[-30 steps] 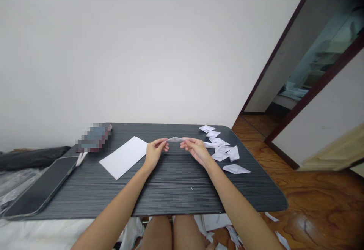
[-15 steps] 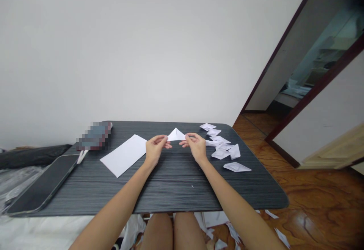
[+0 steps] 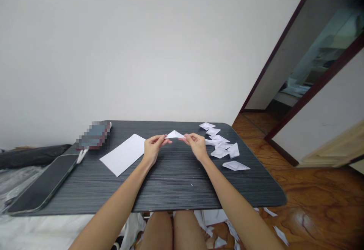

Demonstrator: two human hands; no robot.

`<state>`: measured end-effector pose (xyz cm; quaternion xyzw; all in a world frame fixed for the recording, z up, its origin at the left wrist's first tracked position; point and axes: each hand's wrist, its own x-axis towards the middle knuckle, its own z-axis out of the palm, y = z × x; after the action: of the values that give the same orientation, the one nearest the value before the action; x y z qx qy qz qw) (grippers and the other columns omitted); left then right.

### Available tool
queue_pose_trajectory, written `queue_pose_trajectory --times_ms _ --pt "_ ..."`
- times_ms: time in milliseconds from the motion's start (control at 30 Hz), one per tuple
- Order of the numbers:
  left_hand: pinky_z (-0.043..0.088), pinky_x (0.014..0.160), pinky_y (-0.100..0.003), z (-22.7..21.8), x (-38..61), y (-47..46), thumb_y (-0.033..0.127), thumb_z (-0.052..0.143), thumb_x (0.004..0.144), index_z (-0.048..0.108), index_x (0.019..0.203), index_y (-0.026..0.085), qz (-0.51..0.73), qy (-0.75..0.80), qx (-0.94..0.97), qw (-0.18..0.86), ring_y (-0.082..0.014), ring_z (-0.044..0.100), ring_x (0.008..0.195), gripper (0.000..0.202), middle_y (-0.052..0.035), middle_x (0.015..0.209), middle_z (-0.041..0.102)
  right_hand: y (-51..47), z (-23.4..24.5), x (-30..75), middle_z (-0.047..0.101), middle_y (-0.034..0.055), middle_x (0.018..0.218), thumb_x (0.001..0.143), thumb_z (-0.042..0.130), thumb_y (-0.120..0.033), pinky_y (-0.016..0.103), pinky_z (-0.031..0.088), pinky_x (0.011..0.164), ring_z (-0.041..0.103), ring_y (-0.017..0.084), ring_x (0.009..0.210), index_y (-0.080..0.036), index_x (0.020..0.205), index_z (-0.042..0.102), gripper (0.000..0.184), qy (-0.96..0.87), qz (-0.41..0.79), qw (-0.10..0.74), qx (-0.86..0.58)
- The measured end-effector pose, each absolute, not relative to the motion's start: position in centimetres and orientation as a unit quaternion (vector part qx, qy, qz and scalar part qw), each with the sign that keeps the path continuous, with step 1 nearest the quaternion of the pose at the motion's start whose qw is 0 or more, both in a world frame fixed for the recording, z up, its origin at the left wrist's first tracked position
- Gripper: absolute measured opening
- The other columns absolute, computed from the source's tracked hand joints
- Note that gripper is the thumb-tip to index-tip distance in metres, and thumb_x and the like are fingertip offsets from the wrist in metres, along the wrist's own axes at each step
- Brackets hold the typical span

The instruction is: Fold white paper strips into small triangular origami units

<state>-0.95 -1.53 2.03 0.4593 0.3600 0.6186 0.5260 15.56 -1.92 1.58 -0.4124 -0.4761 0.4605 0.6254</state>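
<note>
Between my two hands, above the dark table, is a small white folded paper boat [image 3: 174, 134], its peak pointing away from me. My left hand [image 3: 152, 148] pinches its left tip between thumb and fingers. On the other side, my right hand [image 3: 196, 145] pinches the right tip the same way. Several finished-looking white paper boats [image 3: 236, 165] lie on the table to the right of my right hand, some overlapping. A stack of white paper sheets [image 3: 123, 155] lies just left of my left hand.
The dark striped table [image 3: 176, 185] stands against a white wall. At its left edge lie a phone-like black slab [image 3: 42, 185] and a blurred-out object [image 3: 94, 135] with a white cable. Paper scraps [image 3: 220, 242] are scattered on the wooden floor [image 3: 313, 204] below.
The folded paper has tilted, so its peak looks lower and flatter. Both hands still pinch its ends and have shifted very slightly to the left.
</note>
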Motion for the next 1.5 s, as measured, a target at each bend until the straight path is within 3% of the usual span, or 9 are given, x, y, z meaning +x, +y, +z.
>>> queue_pose_trajectory --times_ms 267,433,567,733,1000,1167,1367,1433,1500 --pt "0.050 0.064 -0.031 1.8 -1.4 -1.5 0.030 0.065 0.063 0.055 0.100 0.008 0.536 0.386 0.517 0.545 -0.0221 0.064 0.071 0.044 -0.0070 0.071 0.066 -1.6 1.4 16.5 0.065 0.0043 0.065 0.062 0.063 -0.035 0.031 0.052 0.058 0.064 0.019 0.063 -0.014 0.084 0.055 0.032 -0.500 0.470 0.599 -0.413" --pt "0.046 0.049 -0.023 1.0 -1.8 -0.8 0.031 0.062 0.064 0.058 0.072 0.008 0.451 0.425 0.585 0.524 -0.0216 0.064 0.065 0.025 -0.0091 0.064 0.065 -1.1 0.1 16.9 0.062 0.0039 0.057 0.067 0.056 -0.035 0.022 0.044 0.040 0.060 0.015 0.046 -0.013 0.072 0.052 0.023 -0.561 0.442 0.540 -0.445" --pt "0.034 0.034 -0.017 0.6 -1.9 -0.9 0.034 0.052 0.071 0.051 0.070 0.013 0.433 0.422 0.635 0.481 -0.0152 0.060 0.046 0.021 -0.0047 0.060 0.063 -1.3 -0.1 16.9 0.058 -0.0010 0.052 0.072 0.048 -0.032 0.017 0.035 0.034 0.051 0.008 0.033 -0.016 0.067 0.047 0.017 -0.611 0.382 0.510 -0.469" --pt "0.032 0.033 -0.017 0.8 -1.8 -1.4 0.031 0.048 0.074 0.047 0.069 0.014 0.442 0.420 0.645 0.460 -0.0077 0.047 0.027 0.018 0.0026 0.045 0.054 -1.6 0.5 17.0 0.052 -0.0049 0.043 0.070 0.049 -0.030 0.016 0.028 0.029 0.040 0.005 0.026 -0.017 0.064 0.044 0.015 -0.608 0.396 0.501 -0.472" --pt "0.024 0.033 -0.015 2.1 -1.8 -1.7 0.023 0.050 0.069 0.044 0.061 0.013 0.416 0.402 0.610 0.541 -0.0100 0.052 0.032 0.015 -0.0004 0.045 0.057 -1.9 1.5 17.4 0.051 -0.0041 0.044 0.066 0.053 -0.026 0.014 0.021 0.029 0.036 0.002 0.028 -0.013 0.064 0.050 0.013 -0.558 0.501 0.509 -0.423" --pt "0.020 0.030 -0.015 2.6 -1.7 -2.2 0.032 0.051 0.072 0.046 0.064 0.012 0.418 0.362 0.611 0.566 -0.0092 0.050 0.031 0.022 -0.0006 0.048 0.058 -2.1 1.8 17.3 0.049 -0.0050 0.042 0.068 0.053 -0.028 0.013 0.018 0.029 0.033 0.002 0.027 -0.013 0.066 0.049 0.015 -0.553 0.507 0.522 -0.406" --pt "0.030 0.030 -0.017 2.0 -1.5 -2.1 0.037 0.048 0.074 0.049 0.068 0.011 0.412 0.391 0.645 0.511 -0.0078 0.046 0.027 0.027 0.0005 0.044 0.055 -2.1 2.0 17.0 0.048 -0.0052 0.040 0.070 0.051 -0.034 0.014 0.017 0.027 0.033 0.003 0.024 -0.014 0.064 0.048 0.021 -0.559 0.480 0.519 -0.434" --pt "0.034 0.032 -0.018 1.8 -1.5 -2.0 0.039 0.047 0.075 0.053 0.076 0.010 0.406 0.402 0.672 0.471 -0.0108 0.052 0.035 0.030 -0.0032 0.052 0.059 -2.0 1.9 16.9 0.047 -0.0057 0.038 0.069 0.052 -0.035 0.015 0.016 0.026 0.032 0.003 0.023 -0.013 0.064 0.048 0.022 -0.548 0.473 0.523 -0.449" --pt "0.041 0.038 -0.021 1.8 -1.5 -1.9 0.040 0.051 0.072 0.053 0.095 0.010 0.405 0.406 0.712 0.407 -0.0159 0.061 0.053 0.038 -0.0100 0.076 0.064 -2.1 2.0 16.8 0.046 -0.0062 0.037 0.068 0.054 -0.035 0.015 0.016 0.026 0.031 0.002 0.023 -0.013 0.063 0.048 0.023 -0.545 0.481 0.515 -0.454"
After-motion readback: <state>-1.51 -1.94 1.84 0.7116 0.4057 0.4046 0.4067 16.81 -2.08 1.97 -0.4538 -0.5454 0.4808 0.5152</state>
